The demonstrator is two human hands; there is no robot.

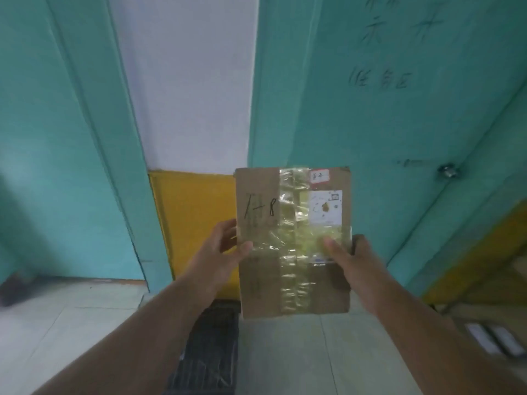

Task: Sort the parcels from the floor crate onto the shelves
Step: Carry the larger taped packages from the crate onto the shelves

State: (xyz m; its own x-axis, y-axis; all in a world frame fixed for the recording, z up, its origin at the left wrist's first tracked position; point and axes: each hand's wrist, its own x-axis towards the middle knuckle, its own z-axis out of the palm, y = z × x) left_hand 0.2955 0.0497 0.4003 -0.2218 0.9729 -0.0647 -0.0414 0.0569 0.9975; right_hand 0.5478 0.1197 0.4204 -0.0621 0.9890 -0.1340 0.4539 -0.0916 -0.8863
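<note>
I hold a flat brown cardboard parcel [265, 280] up in front of me, its face toward the camera. Clear tape runs down its middle, "A-8" is handwritten at its upper left, and a white label and a small red-edged sticker sit at its upper right. My left hand [221, 246] grips the parcel's left edge with the thumb on the front. My right hand [346, 258] grips the right edge, thumb pressed on the taped face. No crate or shelf is plainly in view.
Teal doors [370, 109] with handwriting and a metal latch [449, 171] stand behind, split by a white wall [188, 81] with a yellow base [196, 218]. A dark mat [212, 352] lies on the pale tiled floor. Blurred cardboard boxes [496, 337] sit at the lower right.
</note>
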